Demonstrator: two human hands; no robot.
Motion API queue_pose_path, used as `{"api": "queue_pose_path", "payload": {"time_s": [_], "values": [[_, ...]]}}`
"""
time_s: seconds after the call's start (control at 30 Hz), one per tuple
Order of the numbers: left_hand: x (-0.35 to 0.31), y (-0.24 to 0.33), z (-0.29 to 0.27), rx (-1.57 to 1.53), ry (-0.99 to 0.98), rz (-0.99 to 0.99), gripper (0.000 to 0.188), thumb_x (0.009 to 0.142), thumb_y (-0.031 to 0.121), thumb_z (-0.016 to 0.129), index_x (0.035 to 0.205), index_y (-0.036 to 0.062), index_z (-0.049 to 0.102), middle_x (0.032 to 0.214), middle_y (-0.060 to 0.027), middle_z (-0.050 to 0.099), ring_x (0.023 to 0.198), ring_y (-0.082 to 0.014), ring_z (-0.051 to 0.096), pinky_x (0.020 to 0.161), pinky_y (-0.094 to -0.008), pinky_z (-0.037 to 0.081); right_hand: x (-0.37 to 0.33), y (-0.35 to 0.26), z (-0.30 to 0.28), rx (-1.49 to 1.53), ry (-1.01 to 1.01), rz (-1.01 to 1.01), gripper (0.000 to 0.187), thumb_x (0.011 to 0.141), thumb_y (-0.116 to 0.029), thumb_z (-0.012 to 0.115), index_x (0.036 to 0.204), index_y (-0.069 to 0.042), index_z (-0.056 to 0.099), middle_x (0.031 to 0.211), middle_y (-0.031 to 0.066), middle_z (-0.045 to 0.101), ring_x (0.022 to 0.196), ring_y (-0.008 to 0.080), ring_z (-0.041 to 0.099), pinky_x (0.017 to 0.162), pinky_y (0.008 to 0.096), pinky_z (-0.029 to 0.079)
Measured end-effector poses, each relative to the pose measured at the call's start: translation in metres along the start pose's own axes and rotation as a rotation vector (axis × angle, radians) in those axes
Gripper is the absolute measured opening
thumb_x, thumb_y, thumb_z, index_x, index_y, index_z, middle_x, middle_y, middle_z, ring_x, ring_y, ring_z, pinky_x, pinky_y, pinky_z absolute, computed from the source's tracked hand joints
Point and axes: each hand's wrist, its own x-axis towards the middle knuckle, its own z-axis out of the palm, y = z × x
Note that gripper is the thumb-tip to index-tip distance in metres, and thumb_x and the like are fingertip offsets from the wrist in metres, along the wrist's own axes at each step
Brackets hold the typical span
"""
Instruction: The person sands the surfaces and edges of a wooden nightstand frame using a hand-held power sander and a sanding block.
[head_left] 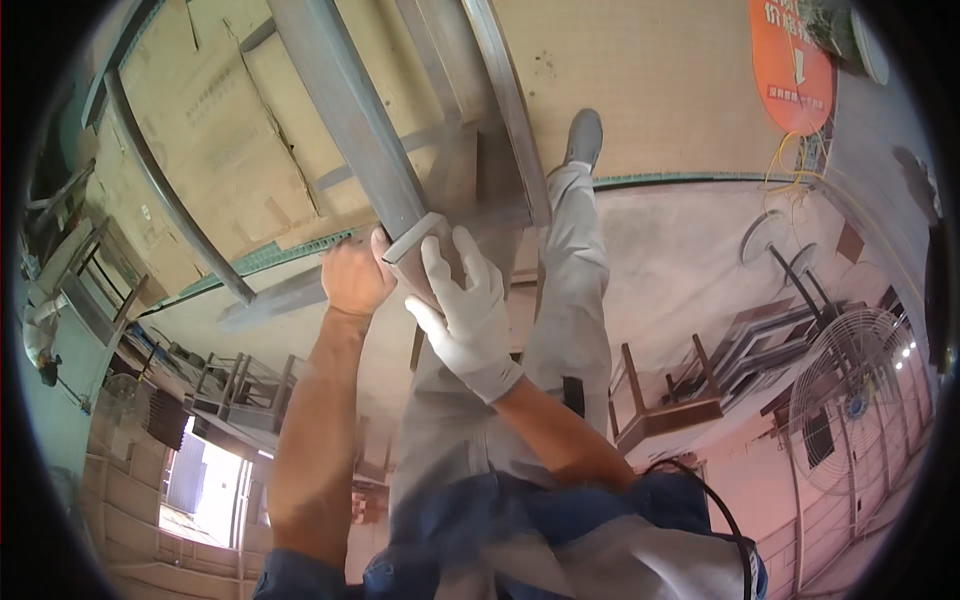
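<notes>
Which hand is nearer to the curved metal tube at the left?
Left. The bare left hand is to the right of the lower end of the curved metal tube; the gloved right hand is farther right, holding a grey block at the metal beam.

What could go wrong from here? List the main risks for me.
1. The bare left hand has its thumb close to the block in the gloved right hand; a slip could scrape or pinch it.
2. The block is at the near end of the wide grey bar, so it might slip off.
3. The right leg is close beside the narrower bar; if that shifts, it could knock the leg.
</notes>
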Motion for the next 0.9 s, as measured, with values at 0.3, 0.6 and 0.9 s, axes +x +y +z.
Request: {"api": "queue_pose_path", "payload": {"time_s": [0.3,0.6,0.9], "values": [[-0.022,-0.007,-0.002,0.123,-0.022,-0.031,0.042,0.098,0.022,0.053,0.063,0.0035,0.067,0.060,-0.0240,0.062,0.055,-0.0436,0.062,0.056,-0.0548,0.045,0.011,-0.015,-0.011,0.013,-0.031,0.002,0.067,0.090,-0.025,0.076,0.150,-0.013,0.049,0.149,0.0264,0.048,0.110,0.0473,0.063,0.088,0.0505,0.056],[0.004,-0.001,0.009,-0.015,0.135,-0.045,0.047,0.101,0.025,0.052,0.061,0.0030,0.066,0.058,-0.0218,0.062,0.052,-0.0432,0.058,0.056,-0.0532,0.046,-0.013,0.038,-0.056,0.038,0.166,-0.069,0.060,0.091,-0.012,0.059,0.149,0.002,0.050,0.149,0.0252,0.051,0.128,0.0464,0.054,0.106,0.0506,0.045],[0.006,0.003,-0.004,-0.041,0.127,-0.031,0.037,0.102,0.024,0.049,0.075,0.0074,0.069,0.058,-0.0192,0.062,0.053,-0.0424,0.060,0.054,-0.0529,0.047,-0.026,0.049,-0.018,0.234,-0.027,0.319,0.052,0.098,-0.017,0.055,0.146,0.001,0.051,0.147,0.0213,0.053,0.115,0.0408,0.058,0.099,0.0493,0.047]]}}
